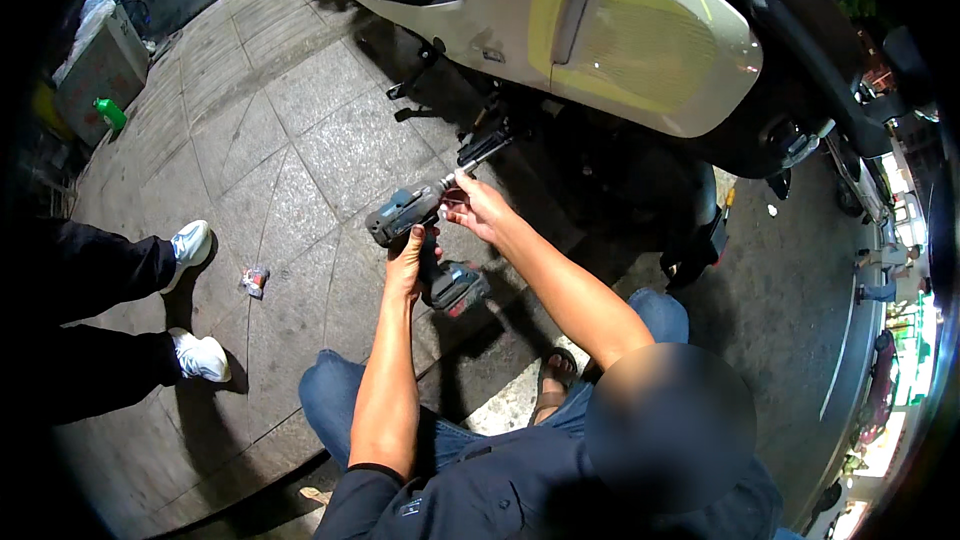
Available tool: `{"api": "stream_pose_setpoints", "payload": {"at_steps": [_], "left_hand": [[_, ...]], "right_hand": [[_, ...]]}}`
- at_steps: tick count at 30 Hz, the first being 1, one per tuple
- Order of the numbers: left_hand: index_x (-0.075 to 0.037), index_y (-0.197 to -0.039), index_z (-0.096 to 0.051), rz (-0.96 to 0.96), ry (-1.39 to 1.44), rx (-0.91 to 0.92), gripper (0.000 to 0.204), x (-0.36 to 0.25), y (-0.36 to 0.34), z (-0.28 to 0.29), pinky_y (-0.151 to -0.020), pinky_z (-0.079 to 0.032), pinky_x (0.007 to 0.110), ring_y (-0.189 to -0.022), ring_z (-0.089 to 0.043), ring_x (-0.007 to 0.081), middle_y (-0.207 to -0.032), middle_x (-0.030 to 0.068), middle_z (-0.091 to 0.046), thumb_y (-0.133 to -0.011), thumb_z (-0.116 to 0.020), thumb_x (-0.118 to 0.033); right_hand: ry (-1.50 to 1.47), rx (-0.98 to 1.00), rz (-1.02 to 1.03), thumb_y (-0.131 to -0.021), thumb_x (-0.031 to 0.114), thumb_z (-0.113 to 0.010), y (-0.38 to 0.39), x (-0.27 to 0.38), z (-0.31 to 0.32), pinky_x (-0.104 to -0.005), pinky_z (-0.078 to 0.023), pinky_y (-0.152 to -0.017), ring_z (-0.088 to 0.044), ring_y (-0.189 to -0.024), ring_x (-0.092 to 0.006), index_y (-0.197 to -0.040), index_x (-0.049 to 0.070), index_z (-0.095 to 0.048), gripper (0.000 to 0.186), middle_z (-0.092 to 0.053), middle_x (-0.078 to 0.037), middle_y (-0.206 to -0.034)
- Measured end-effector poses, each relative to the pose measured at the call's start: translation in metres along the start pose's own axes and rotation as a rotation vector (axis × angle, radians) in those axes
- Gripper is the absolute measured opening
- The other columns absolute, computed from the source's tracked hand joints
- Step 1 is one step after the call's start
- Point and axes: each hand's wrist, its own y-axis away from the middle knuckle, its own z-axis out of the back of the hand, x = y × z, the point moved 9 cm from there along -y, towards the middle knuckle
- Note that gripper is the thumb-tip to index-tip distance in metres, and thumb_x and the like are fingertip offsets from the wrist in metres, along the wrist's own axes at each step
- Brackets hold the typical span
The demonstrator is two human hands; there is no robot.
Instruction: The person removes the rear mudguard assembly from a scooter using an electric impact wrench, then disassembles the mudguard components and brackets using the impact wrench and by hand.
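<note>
My left hand (pixel 403 265) is wrapped around the handle of the power drill (pixel 403 212), which I hold just beside the scooter (pixel 640 30), below its pale side panel. My right hand (pixel 485 208) is close to my left, with its fingers bent at the shaft (pixel 485 153); I can't tell whether they pinch it or only rest there.

The shaft points into the dark parts beneath the scooter, and I can't see whether its tip is seated on anything. If it isn't square, I judge it could slip and scuff something. With my fingers so near the shaft, a press on the trigger could catch them. The heavy-looking battery (pixel 455 288) might also tip the drill if my left grip loosens.

Shadow under the scooter hides much of what is there, and a black metal foot (pixel 407 92) sticks out just left of the shaft, where it could block a sideways swing. Well left of the scooter stand someone's white shoes (pixel 203 355), with a crumpled packet (pixel 254 282) near them. Farther left of the scooter, a green bottle (pixel 110 114) sits by a bin (pixel 110 70).
</note>
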Motion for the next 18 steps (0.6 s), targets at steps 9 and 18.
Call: {"api": "stream_pose_setpoints", "payload": {"at_steps": [9,18], "left_hand": [[-0.007,-0.109,-0.059,0.001,0.053,0.031,0.054,-0.011,0.003,-0.003,-0.054,-0.048,0.025,-0.063,-0.059,0.0128,-0.086,0.0045,-0.063,-0.074,-0.072,-0.046],[-0.006,-0.112,-0.056,0.058,0.009,0.063,0.063,-0.004,0.014,-0.004,-0.06,-0.049,0.028,-0.068,-0.059,0.0146,-0.092,0.0066,-0.064,-0.074,-0.066,-0.055]], "right_hand": [[-0.083,-0.047,0.05,-0.096,0.037,-0.045,-0.01,0.007,-0.011,-0.0335,-0.045,-0.07,-0.056,-0.08,-0.0173,-0.093,0.012,-0.058,0.029,-0.065,-0.006,-0.093],[-0.042,-0.051,0.112,-0.096,0.033,-0.045,-0.013,0.002,-0.008,-0.033,-0.045,-0.067,-0.057,-0.076,-0.0163,-0.088,0.016,-0.053,0.021,-0.067,-0.006,-0.094]]}}
